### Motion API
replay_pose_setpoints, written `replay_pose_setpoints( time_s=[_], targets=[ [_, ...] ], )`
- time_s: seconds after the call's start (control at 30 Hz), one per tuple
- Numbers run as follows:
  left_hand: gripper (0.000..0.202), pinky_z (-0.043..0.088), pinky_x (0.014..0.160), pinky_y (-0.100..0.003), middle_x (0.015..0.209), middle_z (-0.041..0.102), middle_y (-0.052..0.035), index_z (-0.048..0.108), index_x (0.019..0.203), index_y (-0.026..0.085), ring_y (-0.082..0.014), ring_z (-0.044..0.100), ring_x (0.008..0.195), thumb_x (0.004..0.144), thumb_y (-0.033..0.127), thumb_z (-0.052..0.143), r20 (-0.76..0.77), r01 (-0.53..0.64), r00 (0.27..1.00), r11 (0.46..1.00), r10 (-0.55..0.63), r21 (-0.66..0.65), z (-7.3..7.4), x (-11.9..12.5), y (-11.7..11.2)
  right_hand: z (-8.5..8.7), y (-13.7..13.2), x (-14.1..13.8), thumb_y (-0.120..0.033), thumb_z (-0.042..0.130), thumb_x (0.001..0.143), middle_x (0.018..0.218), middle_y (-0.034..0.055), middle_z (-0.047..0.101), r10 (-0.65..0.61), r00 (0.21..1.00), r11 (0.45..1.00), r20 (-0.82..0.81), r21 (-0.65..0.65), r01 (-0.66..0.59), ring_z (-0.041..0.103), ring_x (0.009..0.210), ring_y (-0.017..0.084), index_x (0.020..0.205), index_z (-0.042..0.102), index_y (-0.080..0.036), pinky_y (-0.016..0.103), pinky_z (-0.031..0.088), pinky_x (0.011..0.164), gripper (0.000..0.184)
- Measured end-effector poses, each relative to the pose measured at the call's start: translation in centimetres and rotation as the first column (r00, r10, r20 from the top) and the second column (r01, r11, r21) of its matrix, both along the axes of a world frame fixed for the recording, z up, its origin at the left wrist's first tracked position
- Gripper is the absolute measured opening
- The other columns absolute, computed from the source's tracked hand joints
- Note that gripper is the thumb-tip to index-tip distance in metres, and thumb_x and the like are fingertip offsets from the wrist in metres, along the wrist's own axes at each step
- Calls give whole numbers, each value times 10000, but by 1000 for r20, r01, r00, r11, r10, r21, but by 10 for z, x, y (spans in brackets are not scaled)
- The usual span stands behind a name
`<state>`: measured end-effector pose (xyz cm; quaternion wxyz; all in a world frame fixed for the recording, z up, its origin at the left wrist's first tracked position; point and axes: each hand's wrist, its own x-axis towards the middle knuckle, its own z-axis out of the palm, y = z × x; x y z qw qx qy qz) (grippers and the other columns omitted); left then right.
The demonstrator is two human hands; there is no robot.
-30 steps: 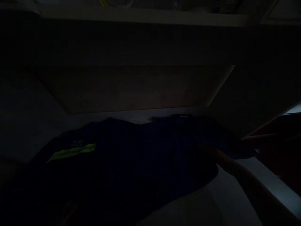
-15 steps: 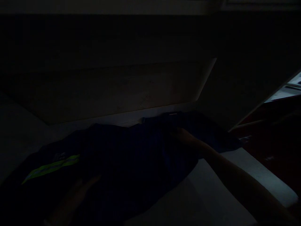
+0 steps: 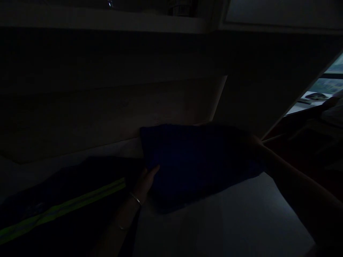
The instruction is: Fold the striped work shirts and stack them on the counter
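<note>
The light is very dim. A dark blue piece of clothing spreads over a pale surface, its left edge straight like a fold. My left hand, with a thin bracelet at the wrist, pinches that left edge, thumb on top. At the cloth's right end is my right hand, its fingers lost in shadow. To the left lies darker cloth with a yellow-green reflective stripe; whether it belongs to the same garment I cannot tell.
The pale surface extends toward me below the cloth. Behind stands a recessed panel, with a shelf edge above it. A side panel closes the right. Beyond it is a bright window.
My left hand has moved right and up onto the blue cloth's left edge. My right hand has shifted right. The blue cloth now has a straighter left edge, and more of the stripe shows.
</note>
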<state>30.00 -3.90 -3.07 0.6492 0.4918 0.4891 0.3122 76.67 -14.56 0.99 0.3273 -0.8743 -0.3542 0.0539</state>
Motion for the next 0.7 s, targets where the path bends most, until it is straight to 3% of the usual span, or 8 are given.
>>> replay_pose_setpoints(
  time_s=[0.07, 0.17, 0.27, 0.33, 0.4, 0.57, 0.63, 0.7],
  targets=[
    [518, 404, 1075, -404, 1307, 625, -146, 597, 1230, 173, -283, 548, 1251, 786, 422, 692, -84, 79, 993, 997, -79, -1, -32, 8, -4, -15, -6, -11, -454, 526, 896, 1211, 261, 600, -55, 981, 998, 185, -31, 62, 590, 1088, 336, 1294, 540, -53, 440, 461, 890, 565],
    [539, 381, 1088, -400, 1319, 615, -151, 560, 1279, 160, -275, 554, 1241, 809, 402, 664, -193, 145, 971, 989, -140, 11, -63, 3, -11, -48, -7, -46, -475, 395, 946, 1446, 166, 451, 81, 877, 992, 474, -120, -26, 405, 1327, 329, 1412, 444, -176, 529, 306, 1094, 556],
    [533, 360, 1100, -414, 1342, 598, -134, 544, 1297, 168, -273, 545, 1249, 830, 413, 620, -246, 180, 956, 981, -158, 66, -73, -7, -16, -88, -10, -70, -449, 291, 969, 1542, 55, 350, 311, 845, 889, 435, -448, -97, 234, 1426, 331, 1415, 449, -318, 683, 110, 1112, 492],
    [528, 338, 1115, -412, 1367, 579, -127, 530, 1308, 167, -264, 524, 1271, 844, 411, 589, -253, 209, 952, 968, -170, 138, -76, -12, -19, -110, -14, -74, -377, 266, 969, 1582, 11, 271, 391, 848, 787, 358, -608, -106, 165, 1446, 347, 1418, 440, -370, 743, 99, 1067, 481],
    [531, 333, 1118, -407, 1373, 572, -134, 510, 1318, 150, -256, 515, 1278, 857, 409, 557, -269, 233, 946, 955, -179, 184, -78, -14, -23, -125, -18, -71, -312, 267, 960, 1608, -24, 189, 454, 821, 735, 346, -667, -126, 120, 1456, 350, 1429, 416, -398, 763, 112, 1044, 499],
    [561, 363, 1094, -406, 1385, 550, -166, 440, 1374, 110, -259, 510, 1283, 892, 391, 488, -493, 319, 856, 910, -157, 265, -69, -16, -43, -126, -22, -63, -304, 299, 949, 1609, -30, 182, 508, 790, 715, 344, -680, -164, 145, 1450, 356, 1427, 411, -416, 769, 111, 1037, 504],
    [603, 395, 1064, -426, 1406, 516, -202, 363, 1434, 76, -283, 516, 1271, 914, 365, 457, -652, 360, 757, 858, -41, 365, -59, -19, -56, -116, -22, -67, -347, 294, 956, 1596, 5, 231, 458, 828, 728, 324, -671, -141, 191, 1441, 346, 1442, 392, -402, 759, 128, 1043, 499],
    [596, 431, 1017, -464, 1429, 487, -210, 314, 1476, 95, -312, 529, 1245, 938, 328, 421, -765, 432, 626, 751, 148, 499, -50, -27, -72, -103, -20, -77, -390, 266, 963, 1579, 46, 275, 391, 859, 756, 330, -648, -95, 227, 1433, 337, 1460, 371, -364, 758, 141, 1044, 508]
  ],
)
